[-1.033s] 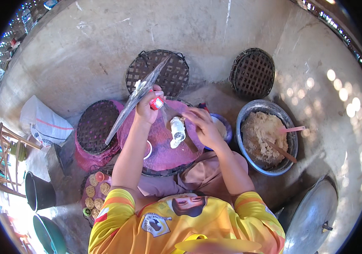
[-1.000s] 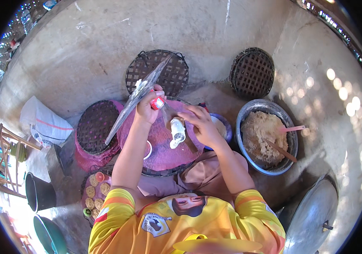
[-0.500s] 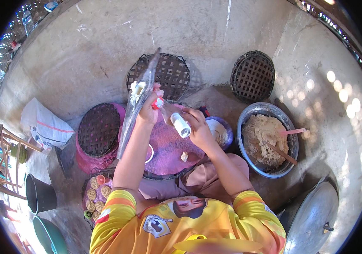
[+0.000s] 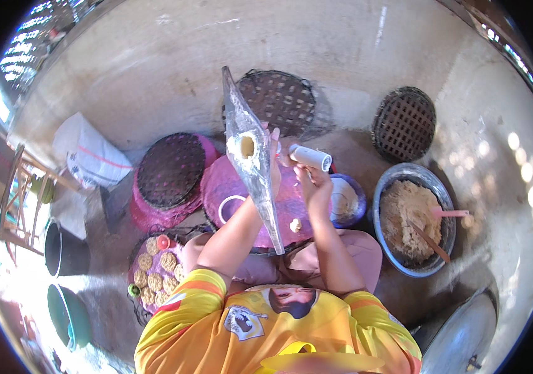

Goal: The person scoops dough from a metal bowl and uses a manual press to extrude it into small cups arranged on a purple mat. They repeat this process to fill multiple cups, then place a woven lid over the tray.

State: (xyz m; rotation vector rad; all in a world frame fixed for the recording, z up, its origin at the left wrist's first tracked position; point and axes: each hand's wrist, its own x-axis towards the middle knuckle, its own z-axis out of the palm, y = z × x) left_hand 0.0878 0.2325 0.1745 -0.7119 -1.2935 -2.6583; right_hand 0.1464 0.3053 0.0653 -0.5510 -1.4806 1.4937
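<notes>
My left hand (image 4: 274, 163) is closed behind a long grey diamond-shaped press piece (image 4: 255, 181), largely hidden by it. A round hole sits in the middle of that piece, with pale dough smeared around its rim. To the right, my right hand (image 4: 316, 186) grips a short white tube (image 4: 311, 158), its end tipped to the right. Beneath both hands lies a round work surface (image 4: 251, 240) covered in pink-purple sheeting. On it are a white ring (image 4: 221, 210) and a small lump of dough (image 4: 295, 225).
A blue basin (image 4: 380, 240) of dough, with a pink-handled tool (image 4: 453, 213) and a wooden spoon (image 4: 431, 244), stands right. Several dough rounds (image 4: 155, 282) lie on a lower-left tray. Woven trays (image 4: 277, 103) lean against the wall. Buckets (image 4: 61, 315) stand far left.
The press piece has swung round so its holed face shows more fully. The white tube has turned from pointing downward to pointing right. The whole view has shifted, placing the surroundings farther right.
</notes>
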